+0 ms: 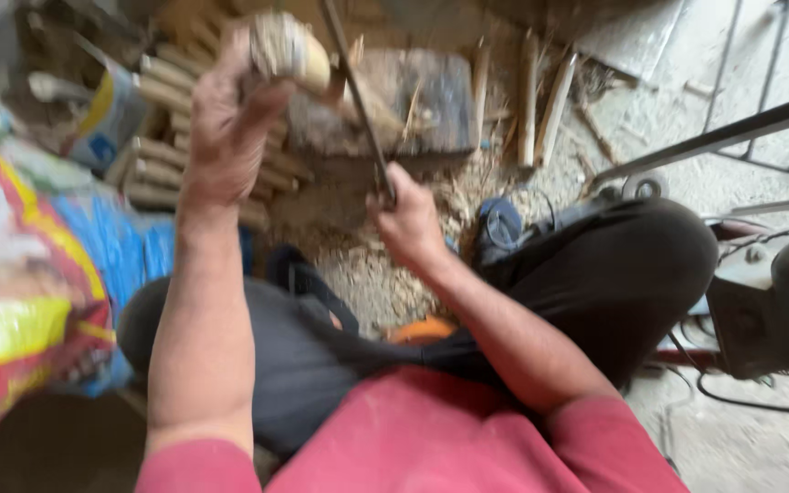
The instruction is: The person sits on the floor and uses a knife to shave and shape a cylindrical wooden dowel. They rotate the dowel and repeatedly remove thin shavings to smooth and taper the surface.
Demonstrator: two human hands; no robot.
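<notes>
- Pale wood, a short stick piece (292, 50), sits gripped in the left hand (226, 128), fingers clenched around its lower end, held up just above the dark chopping block (417, 96).
- The right hand (408, 224) is closed around the handle of a long dark blade (358, 100), which slants up from the fist and meets the stick piece close to the block's near-left corner.
- Left of the block lies a stack of cut stick lengths (184, 137); right of it a few longer split sticks (541, 100) lie on the floor.
- Between the block and the person's folded legs, wood chips and shavings (367, 265) cover the ground.
- A colourful printed sack (20, 274) stands well to the left of the block, beyond the stack.
- To shave cleanly, my judgement is that the blade edge should travel away from the left-hand fingers, with the stick's far end braced on the block instead of floating above it.
- The picture is blurred, so the exact contact of edge and wood cannot be told.
</notes>
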